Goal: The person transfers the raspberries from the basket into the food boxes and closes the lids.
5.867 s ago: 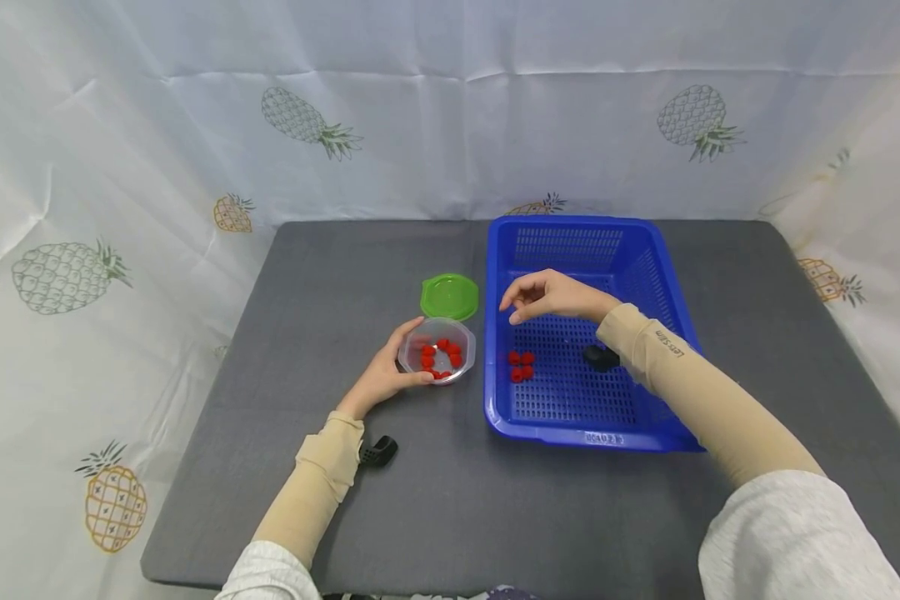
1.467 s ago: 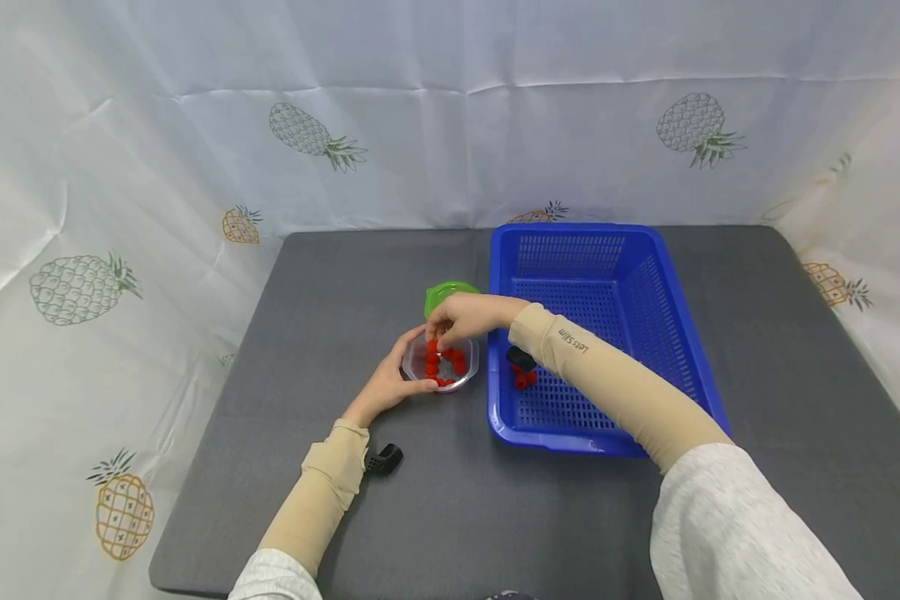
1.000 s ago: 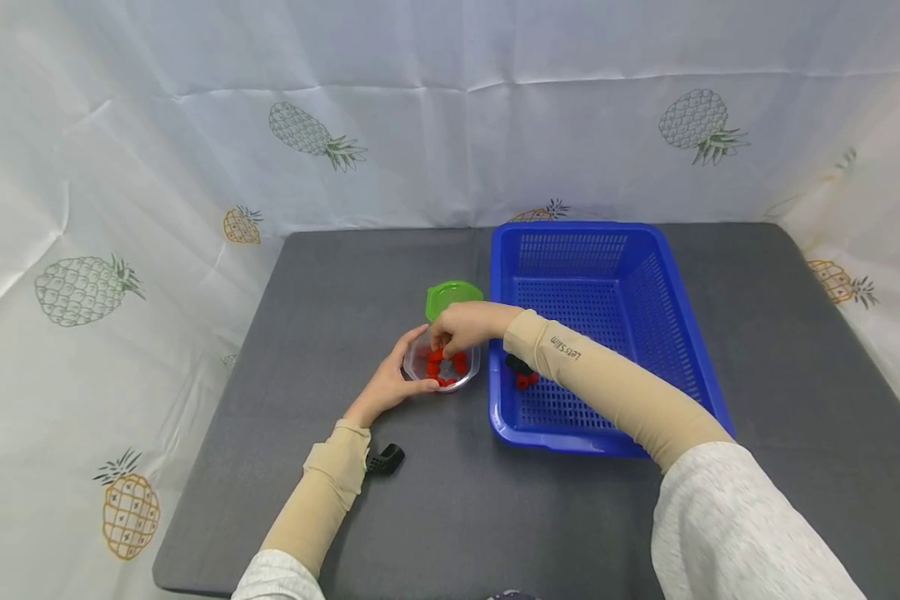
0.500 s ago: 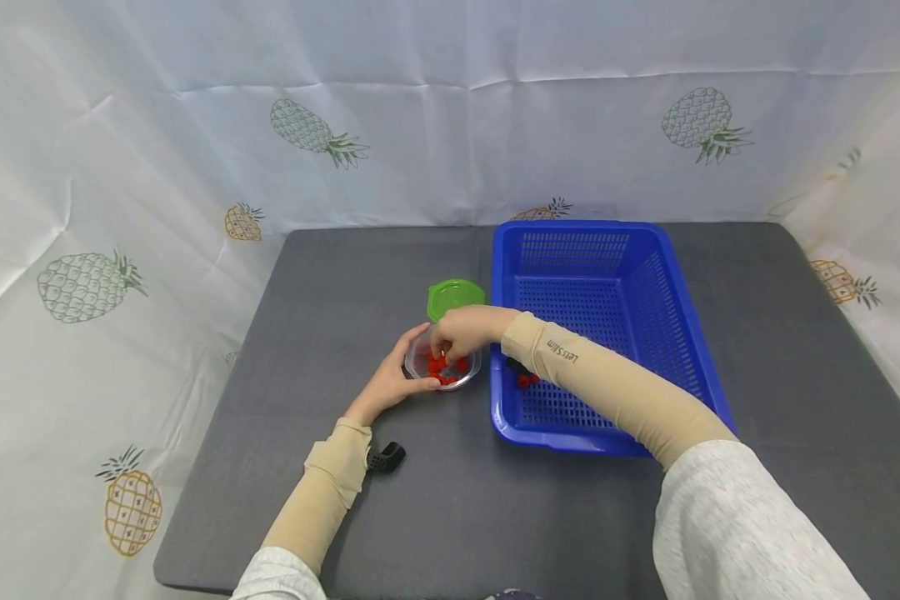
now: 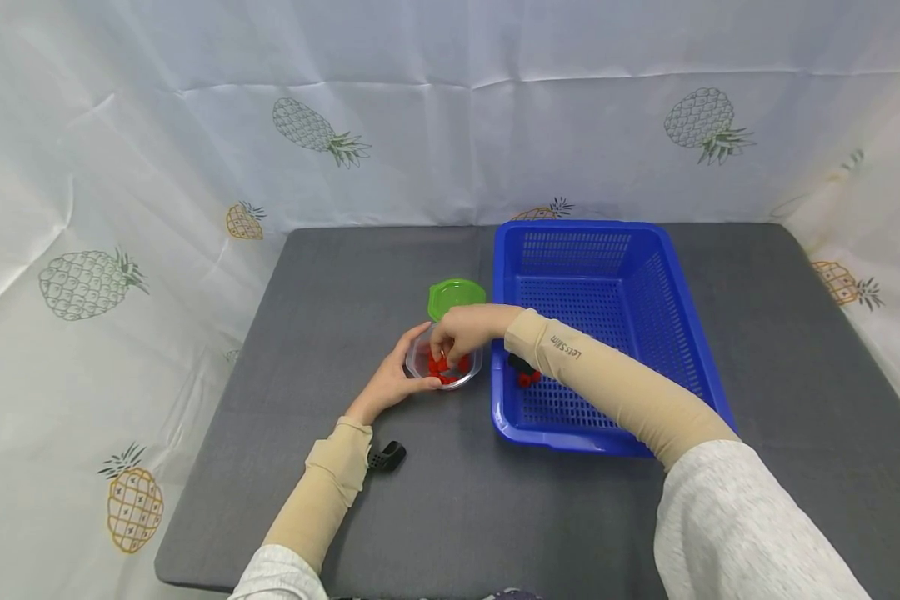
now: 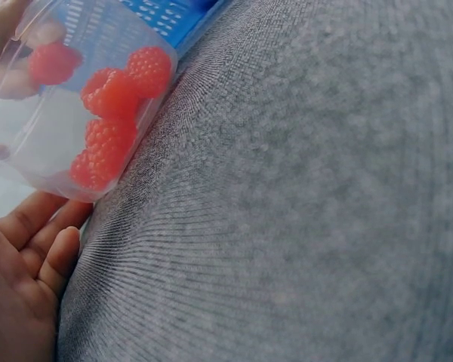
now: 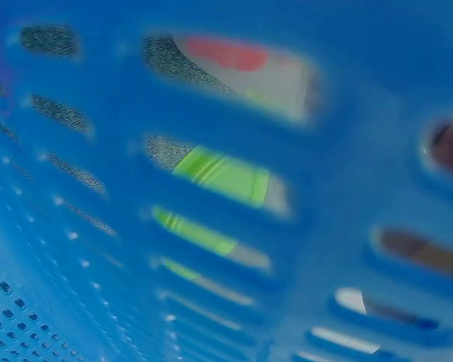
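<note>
My left hand (image 5: 390,379) holds a clear plastic container (image 6: 30,162) from its left side, thumb at the near edge and fingers at the far edge. Several red raspberries (image 6: 109,92) lie inside it. Reaching in from the right, my right hand (image 5: 467,329) has its fingers down in the container. Through the clear wall, the left wrist view shows those fingertips pinching one raspberry (image 6: 53,62) above the others. A blue basket's wall (image 7: 347,204) blocks most of the right wrist view.
The blue basket (image 5: 502,408) stands right of the container, under my right forearm; raspberries (image 5: 525,380) in it are partly hidden by the black wrist camera (image 5: 521,364). A green lid (image 5: 457,296) lies behind the container on the grey table (image 5: 450,517).
My right hand has moved left from above the basket into the container and, over the last second, lower among the raspberries. The left hand keeps its hold on the container.
</note>
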`<act>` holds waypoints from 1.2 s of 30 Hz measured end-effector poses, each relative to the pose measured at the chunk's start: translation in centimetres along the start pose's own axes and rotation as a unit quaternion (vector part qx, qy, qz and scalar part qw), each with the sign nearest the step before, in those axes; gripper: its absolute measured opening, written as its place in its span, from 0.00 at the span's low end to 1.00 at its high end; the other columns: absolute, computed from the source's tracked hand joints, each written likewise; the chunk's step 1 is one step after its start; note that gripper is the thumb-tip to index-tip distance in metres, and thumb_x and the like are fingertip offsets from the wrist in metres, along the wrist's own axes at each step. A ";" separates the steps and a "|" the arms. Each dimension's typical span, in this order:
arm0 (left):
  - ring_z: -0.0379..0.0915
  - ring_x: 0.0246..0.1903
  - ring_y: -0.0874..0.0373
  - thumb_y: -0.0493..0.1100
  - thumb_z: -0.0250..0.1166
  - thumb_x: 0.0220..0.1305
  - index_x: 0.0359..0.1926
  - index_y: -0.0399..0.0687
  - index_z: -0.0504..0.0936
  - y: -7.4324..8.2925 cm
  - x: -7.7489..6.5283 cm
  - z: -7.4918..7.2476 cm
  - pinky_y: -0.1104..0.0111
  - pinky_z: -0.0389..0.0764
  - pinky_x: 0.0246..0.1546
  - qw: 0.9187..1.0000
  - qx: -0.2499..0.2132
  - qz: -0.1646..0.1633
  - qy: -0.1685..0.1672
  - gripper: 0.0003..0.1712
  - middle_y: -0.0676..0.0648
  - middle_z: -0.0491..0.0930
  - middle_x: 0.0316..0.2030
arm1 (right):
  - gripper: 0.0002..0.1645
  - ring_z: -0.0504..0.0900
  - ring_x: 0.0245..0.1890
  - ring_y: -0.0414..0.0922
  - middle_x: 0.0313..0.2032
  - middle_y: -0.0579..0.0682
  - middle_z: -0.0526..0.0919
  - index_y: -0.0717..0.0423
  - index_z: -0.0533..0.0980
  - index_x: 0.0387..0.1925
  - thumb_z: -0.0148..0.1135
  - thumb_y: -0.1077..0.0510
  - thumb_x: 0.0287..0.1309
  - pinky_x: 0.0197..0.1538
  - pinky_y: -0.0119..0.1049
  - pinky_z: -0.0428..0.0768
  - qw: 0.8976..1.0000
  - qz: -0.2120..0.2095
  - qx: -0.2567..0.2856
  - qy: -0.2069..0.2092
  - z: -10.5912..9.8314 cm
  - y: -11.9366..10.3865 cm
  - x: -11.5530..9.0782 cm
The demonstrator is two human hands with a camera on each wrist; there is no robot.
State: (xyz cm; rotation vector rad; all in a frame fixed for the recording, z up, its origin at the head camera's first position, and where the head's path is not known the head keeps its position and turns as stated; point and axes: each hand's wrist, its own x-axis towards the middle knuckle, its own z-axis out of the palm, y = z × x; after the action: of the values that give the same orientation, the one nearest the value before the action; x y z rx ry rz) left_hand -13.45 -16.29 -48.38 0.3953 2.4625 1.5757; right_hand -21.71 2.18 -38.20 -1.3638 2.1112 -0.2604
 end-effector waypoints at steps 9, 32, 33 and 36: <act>0.57 0.66 0.47 0.57 0.73 0.46 0.69 0.72 0.53 -0.1 0.1 -0.1 0.46 0.60 0.63 1.000 0.003 -0.003 0.003 0.52 0.47 0.56 0.70 | 0.10 0.78 0.30 0.34 0.32 0.45 0.85 0.53 0.82 0.38 0.64 0.62 0.52 0.35 0.25 0.75 0.999 -0.010 0.028 -0.012 -0.2 0.3 0.2; 0.54 0.68 0.45 0.46 0.72 0.50 0.71 0.55 0.52 2.9 -0.8 -0.5 0.46 0.57 0.65 1.000 0.001 -0.018 -0.008 0.51 0.42 0.56 0.69 | 0.16 0.80 0.32 0.37 0.33 0.48 0.84 0.59 0.79 0.47 0.62 0.63 0.54 0.39 0.30 0.78 0.979 -0.059 0.188 0.056 -1.0 0.5 -1.5; 0.55 0.67 0.45 0.48 0.72 0.50 0.71 0.54 0.52 3.2 -0.9 -0.5 0.46 0.58 0.65 1.000 0.004 -0.016 -0.008 0.51 0.42 0.57 0.69 | 0.16 0.80 0.33 0.38 0.33 0.47 0.84 0.59 0.79 0.47 0.63 0.62 0.54 0.39 0.30 0.79 0.977 -0.060 0.197 0.059 -1.1 0.6 -1.7; 0.57 0.67 0.45 0.48 0.72 0.50 0.70 0.55 0.52 3.4 -1.0 -0.5 0.46 0.59 0.64 1.000 0.006 -0.015 -0.008 0.51 0.42 0.57 0.69 | 0.16 0.81 0.35 0.42 0.34 0.48 0.84 0.57 0.79 0.46 0.63 0.61 0.54 0.41 0.34 0.79 0.967 -0.061 0.237 0.068 -1.2 0.8 -2.3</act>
State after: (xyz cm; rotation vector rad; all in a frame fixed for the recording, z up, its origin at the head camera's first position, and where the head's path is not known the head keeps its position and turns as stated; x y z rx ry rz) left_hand -12.24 -15.68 -45.10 0.3709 2.4560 1.5395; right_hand -22.31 4.35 -36.76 -1.2089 1.9016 -0.8717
